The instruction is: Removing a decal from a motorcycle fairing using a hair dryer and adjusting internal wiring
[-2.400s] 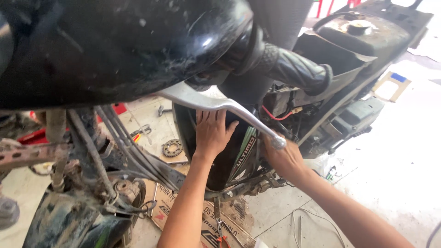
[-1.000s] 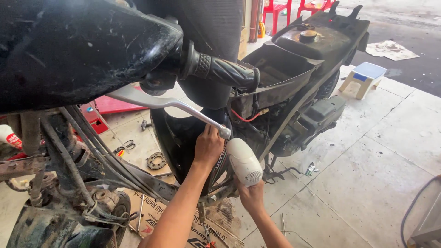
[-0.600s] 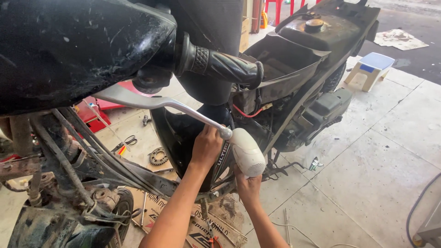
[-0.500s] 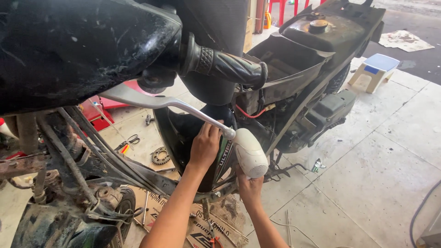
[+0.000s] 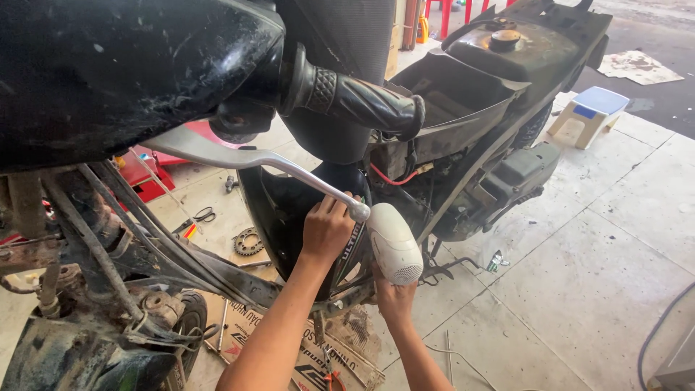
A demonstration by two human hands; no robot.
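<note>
**Hair dryer aimed at the scooter's black panel**

So we had the white hair dryer (image 5: pixel 394 245) just below the middle of the frame, gripped in our right hand (image 5: pixel 394 298) from underneath. The fingers were clenched round the handle, which was mostly hidden; only the fat barrel stuck out above the hand. Its long axis ran diagonally, with the meshed back end low and toward the right, and the nozzle pointing up and left at the black body panel (image 5: pixel 289 217), right under the tip of the silver brake lever (image 5: pixel 275 163).

Our left hand (image 5: pixel 326 230) sat just left of the dryer, fingers spread flat against that panel, not grasping anything.

In the upper right of the frame, the scooter's open under-seat tub (image 5: pixel 449 101) couldn't be read for contents. A sprocket (image 5: pixel 248 241) and scissors (image 5: pixel 199 217) lay on the floor at left, with a white and blue stool (image 5: pixel 590 112) far right.
</note>
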